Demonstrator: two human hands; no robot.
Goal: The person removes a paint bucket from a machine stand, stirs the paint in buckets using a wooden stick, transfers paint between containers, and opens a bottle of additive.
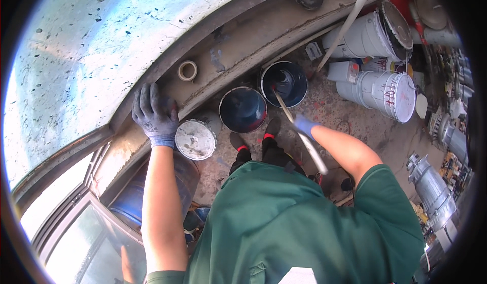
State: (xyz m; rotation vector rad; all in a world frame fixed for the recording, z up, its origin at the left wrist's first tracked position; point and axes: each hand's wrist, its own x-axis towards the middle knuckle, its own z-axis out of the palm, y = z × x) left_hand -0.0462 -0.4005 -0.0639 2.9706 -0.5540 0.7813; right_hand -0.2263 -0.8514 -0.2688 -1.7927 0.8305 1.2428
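Stained floor (370, 138) | stick (313, 154) through right grip (305, 125) | tip inside bucket (299, 81) (dark)

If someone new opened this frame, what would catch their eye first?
Probably the bright speckled pane filling the upper left, with the gloved left grip by its curved edge. Next, near centre, the pale stick held in the gloved right grip, its far end inside a dark-lined open bucket.

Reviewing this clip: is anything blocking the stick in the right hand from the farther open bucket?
Nothing visible: the right hand holds the stick, whose far end is inside the farther open bucket.
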